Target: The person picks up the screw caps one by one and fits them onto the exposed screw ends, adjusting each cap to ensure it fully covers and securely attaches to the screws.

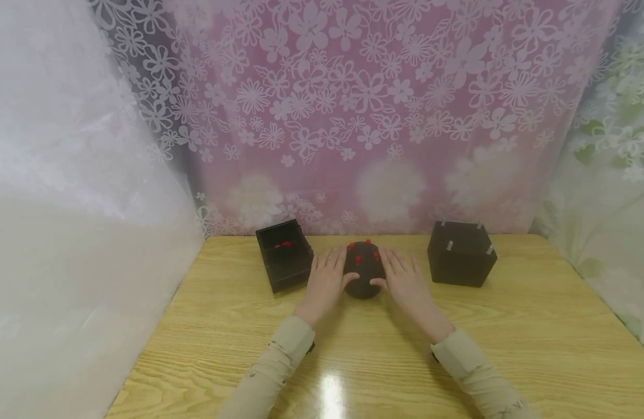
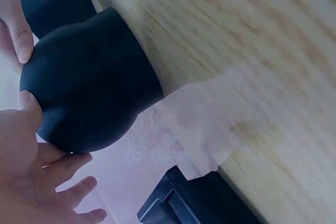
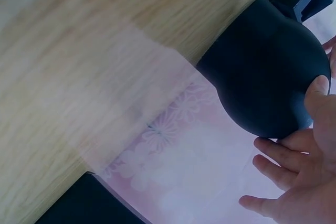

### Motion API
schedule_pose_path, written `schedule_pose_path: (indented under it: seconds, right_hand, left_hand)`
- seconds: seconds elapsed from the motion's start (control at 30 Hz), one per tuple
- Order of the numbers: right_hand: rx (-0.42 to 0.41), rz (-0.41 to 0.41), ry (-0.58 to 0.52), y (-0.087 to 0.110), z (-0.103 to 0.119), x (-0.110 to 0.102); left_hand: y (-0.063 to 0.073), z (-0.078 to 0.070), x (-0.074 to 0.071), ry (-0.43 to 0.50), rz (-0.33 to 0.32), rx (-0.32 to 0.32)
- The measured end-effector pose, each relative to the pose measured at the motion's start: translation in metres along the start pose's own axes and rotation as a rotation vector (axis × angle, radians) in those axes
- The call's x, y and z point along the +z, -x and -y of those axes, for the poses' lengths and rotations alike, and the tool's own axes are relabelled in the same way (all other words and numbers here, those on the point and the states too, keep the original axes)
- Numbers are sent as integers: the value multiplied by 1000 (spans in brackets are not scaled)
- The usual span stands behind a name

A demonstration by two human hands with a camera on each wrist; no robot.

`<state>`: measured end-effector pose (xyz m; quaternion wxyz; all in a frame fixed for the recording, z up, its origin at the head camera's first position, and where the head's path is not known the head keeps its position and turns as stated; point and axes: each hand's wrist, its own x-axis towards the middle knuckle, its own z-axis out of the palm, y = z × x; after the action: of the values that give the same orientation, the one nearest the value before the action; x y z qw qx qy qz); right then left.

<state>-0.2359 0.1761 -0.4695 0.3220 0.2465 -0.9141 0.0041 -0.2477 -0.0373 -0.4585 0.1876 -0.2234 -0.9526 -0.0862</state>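
Note:
A black rounded, bulb-like object (image 1: 363, 286) with a narrower base stands on the table between both hands. Several small red pegs (image 1: 358, 259) stick up from its top. My left hand (image 1: 324, 285) holds its left side, thumb on the near face. From the right, my right hand (image 1: 410, 286) holds it the same way. In the left wrist view the thumb and forefinger rest on the bulb (image 2: 89, 82) while the other fingers spread away. The right wrist view has the right thumb and forefinger against the bulb (image 3: 268, 66), remaining fingers loose.
Left of the hands lies an open black box (image 1: 293, 276) with a small red item (image 1: 283, 244) inside. On the right stands a black block-shaped box (image 1: 460, 262) with clear pegs at its top corners. A pink flowered curtain (image 1: 353, 116) hangs behind the wooden table (image 1: 238, 349).

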Motion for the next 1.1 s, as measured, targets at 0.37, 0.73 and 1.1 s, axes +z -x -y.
schedule_pose_path:
  seconds: [0.37, 0.73, 1.1]
  right_hand:
    - [23, 23, 3, -7, -5, 7]
    - [37, 76, -9, -15, -11, 14]
    - [43, 112, -32, -22, -17, 20]
  left_hand:
    - [-10, 4, 6, -18, -4, -9]
    - [-17, 7, 8, -25, 8, -10]
    - [-25, 9, 12, -10, 49, -40]
